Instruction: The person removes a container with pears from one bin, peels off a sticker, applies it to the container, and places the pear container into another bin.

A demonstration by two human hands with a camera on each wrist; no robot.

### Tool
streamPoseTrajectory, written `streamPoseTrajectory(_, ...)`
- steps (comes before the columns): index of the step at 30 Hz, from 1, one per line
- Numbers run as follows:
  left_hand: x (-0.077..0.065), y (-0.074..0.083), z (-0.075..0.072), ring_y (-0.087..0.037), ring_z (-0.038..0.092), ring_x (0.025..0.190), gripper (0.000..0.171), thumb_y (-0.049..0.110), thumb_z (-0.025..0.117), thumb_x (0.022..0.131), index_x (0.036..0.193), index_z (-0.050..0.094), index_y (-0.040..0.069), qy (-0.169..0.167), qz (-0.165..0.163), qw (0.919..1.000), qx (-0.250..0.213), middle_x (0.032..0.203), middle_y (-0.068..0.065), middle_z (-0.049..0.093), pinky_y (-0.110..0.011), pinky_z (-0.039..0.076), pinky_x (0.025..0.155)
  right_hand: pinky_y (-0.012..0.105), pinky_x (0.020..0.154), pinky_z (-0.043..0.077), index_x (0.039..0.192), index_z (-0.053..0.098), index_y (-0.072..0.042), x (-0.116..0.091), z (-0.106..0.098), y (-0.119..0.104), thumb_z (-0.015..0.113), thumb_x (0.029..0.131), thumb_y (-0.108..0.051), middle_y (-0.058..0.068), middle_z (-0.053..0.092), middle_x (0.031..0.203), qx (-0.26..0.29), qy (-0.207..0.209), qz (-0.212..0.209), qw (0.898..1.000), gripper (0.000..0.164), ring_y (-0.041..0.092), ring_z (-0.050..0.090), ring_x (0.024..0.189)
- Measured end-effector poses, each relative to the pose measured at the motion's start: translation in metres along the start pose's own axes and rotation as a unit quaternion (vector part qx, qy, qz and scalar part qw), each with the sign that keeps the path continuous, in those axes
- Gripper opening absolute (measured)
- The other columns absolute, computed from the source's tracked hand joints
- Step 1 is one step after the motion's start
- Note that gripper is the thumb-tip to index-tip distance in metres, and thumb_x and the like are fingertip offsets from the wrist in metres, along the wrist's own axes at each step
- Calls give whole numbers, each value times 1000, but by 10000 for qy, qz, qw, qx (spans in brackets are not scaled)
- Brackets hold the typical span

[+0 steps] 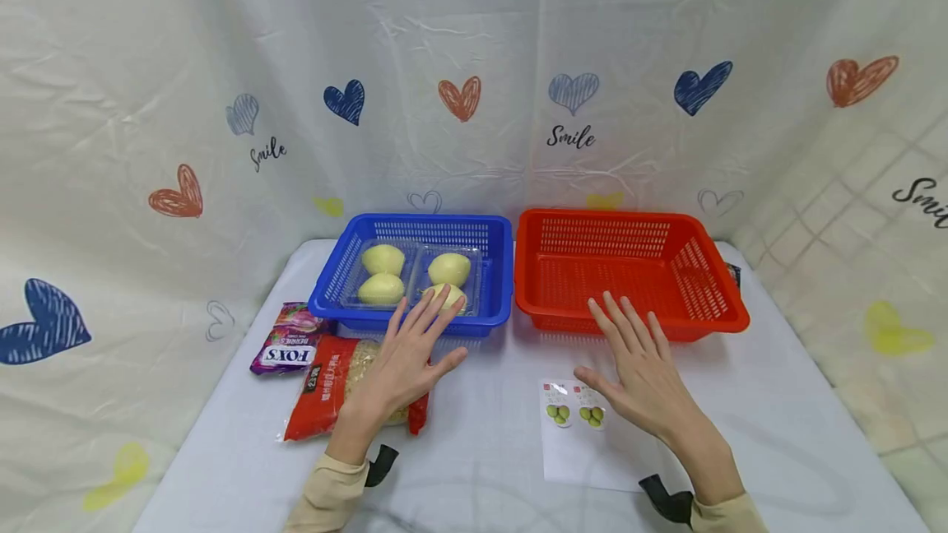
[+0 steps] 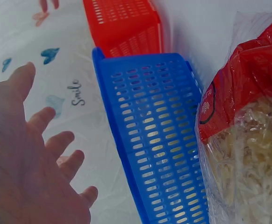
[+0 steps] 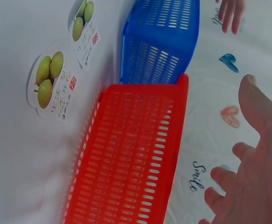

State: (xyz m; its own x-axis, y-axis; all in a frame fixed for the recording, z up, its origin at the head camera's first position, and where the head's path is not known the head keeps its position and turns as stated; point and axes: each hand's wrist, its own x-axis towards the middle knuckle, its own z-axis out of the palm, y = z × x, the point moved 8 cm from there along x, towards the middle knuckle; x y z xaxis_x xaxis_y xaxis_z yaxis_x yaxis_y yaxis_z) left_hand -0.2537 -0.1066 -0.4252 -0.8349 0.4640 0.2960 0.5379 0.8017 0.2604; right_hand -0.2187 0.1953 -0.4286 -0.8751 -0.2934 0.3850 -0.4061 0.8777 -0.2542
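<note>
Blue basket point(image 1: 498, 303), red basket point(image 1: 629, 276), heart-patterned white backdrop point(image 1: 504, 39)

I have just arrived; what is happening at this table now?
A person's left hand is held out near the blue basket, where four pale yellow, fruit-like items sit in clear packaging. The right hand is out near the red basket. Both hands have their fingers extended and grip nothing. A red bag lies near the left hand.

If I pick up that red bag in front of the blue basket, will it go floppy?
Probably a bit: the red bag has wrinkled, thin-looking plastic. The pale pieces inside might shift, since they look like many separate bits. It lies on its broad side, so it probably won't roll.
</note>
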Motion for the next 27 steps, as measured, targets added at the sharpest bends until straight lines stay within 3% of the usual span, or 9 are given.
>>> streamPoseTrajectory(9, -2, -4, -7, -30, 18, 162, 72, 56, 52, 102, 164, 22, 36, 121, -124, 9997, -193, 175, 1, 17, -61, 7, 130, 51, 132, -11, 167, 15, -24, 4, 2, -2, 71, 89, -53, 15, 22, 172, 78, -55, 71, 9999, 100, 36, 10, 161)
streamPoseTrajectory(13, -6, -17, -13, -30, 17, 162, 70, 54, 50, 104, 164, 19, 36, 166, -331, 9991, -222, 175, 1, 16, -61, 5, 130, 51, 132, -11, 167, 15, -23, 3, 3, -3, 73, 88, -50, 15, 22, 171, 136, -59, 83, 9999, 101, 40, 15, 158)
streamPoseTrajectory(17, -8, -52, -24, -30, 9, 163, 69, 57, 44, 105, 165, 17, 36, 168, -800, 9967, 28, 176, 1, 9, -62, 2, 130, 51, 132, -10, 166, 16, -21, 5, 5, -6, 74, 88, -47, 13, 21, 172, 248, -78, 41, 9997, 100, 40, 16, 158)
streamPoseTrajectory(22, -7, -111, -38, -43, 1, 161, 73, 57, 45, 105, 165, 21, 22, 256, -1647, 9858, 199, 174, -19, 6, -66, -1, 128, 55, 132, -4, 165, 22, -19, 7, 12, -9, 72, 90, -46, 13, 25, 171, 443, -163, 67, 9989, 95, 41, 19, 157)
streamPoseTrajectory(27, -22, -150, -24, -49, -10, 159, 83, 61, 37, 106, 164, 18, 6, -332, -2538, 9667, 63, 170, -32, -5, -68, -8, 126, 63, 129, 6, 162, 31, -15, 8, 25, -15, 69, 94, -48, 16, 30, 168, 712, -444, 60, 9965, 84, 43, 23, 155)
